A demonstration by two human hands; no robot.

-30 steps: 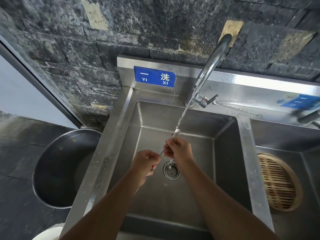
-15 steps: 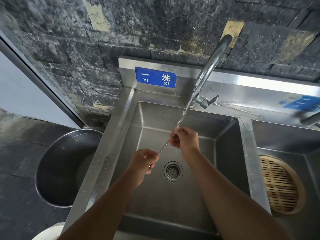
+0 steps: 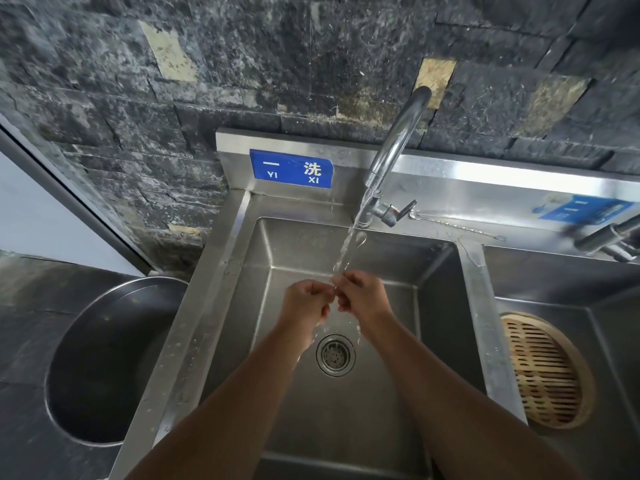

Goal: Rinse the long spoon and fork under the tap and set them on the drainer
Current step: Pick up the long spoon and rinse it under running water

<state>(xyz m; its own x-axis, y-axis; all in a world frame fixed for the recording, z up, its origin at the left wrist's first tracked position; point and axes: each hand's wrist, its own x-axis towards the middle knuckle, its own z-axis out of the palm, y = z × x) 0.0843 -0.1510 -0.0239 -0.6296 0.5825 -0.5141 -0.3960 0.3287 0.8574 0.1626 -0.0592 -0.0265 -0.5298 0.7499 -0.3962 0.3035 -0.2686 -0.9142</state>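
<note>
My left hand point(image 3: 304, 303) and my right hand point(image 3: 363, 299) are close together over the left sink basin point(image 3: 346, 427), right under the water stream point(image 3: 348, 247) from the curved tap point(image 3: 398, 147). Both are closed on the thin stem of the long spoon. The long spoon's bowl point(image 3: 360, 238) sticks out beyond my right hand, toward the back wall of the basin. Most of the stem is hidden in my fingers. A second long twisted utensil point(image 3: 457, 225), likely the fork, lies on the back ledge to the right of the tap base.
Water runs down to the round drain point(image 3: 335, 355) below my hands. The right basin holds a round bamboo mat point(image 3: 543, 368). A big metal pot point(image 3: 104, 358) stands on the floor to the left. Another tap point(image 3: 609, 237) pokes in at the right edge.
My hands have come together under the stream. The left hand slid up the stem toward the right hand, and the spoon's bowl now sticks out farther toward the back.
</note>
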